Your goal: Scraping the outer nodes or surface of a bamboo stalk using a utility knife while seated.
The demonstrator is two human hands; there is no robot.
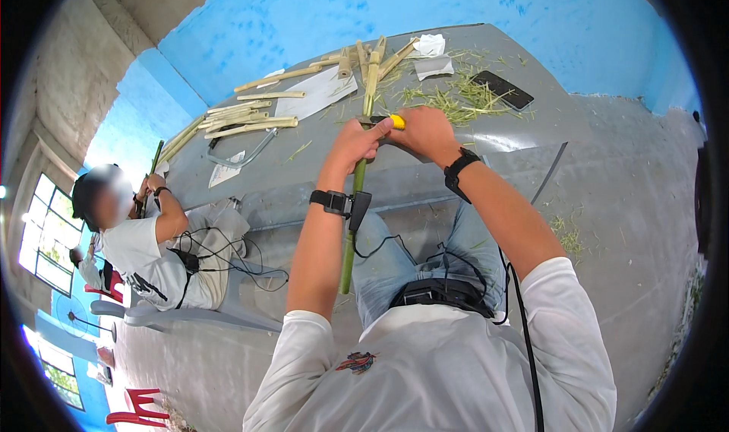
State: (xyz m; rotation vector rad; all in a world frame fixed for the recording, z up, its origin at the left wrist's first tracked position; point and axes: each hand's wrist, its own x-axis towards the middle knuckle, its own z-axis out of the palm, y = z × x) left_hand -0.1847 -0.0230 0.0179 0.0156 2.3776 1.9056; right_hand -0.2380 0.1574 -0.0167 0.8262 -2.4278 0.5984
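My left hand (354, 146) is wrapped round a long green bamboo stick (348, 261), which runs from over the table down past my left forearm to beside my lap. My right hand (427, 133) grips a yellow-handled cutter knife (397, 122). Its blade lies across the stick, close by my left thumb. The two hands almost touch above the table's near edge. Green shavings (459, 101) are heaped on the table beyond my right hand.
On the grey table (535, 132) lie several cut bamboo pieces (254, 125), white paper (319, 96), a hacksaw (241, 162), crumpled tissue (430, 46) and a black phone (503, 90). A seated person (144, 250) at the left holds another green stick. More shavings (568, 234) litter the floor.
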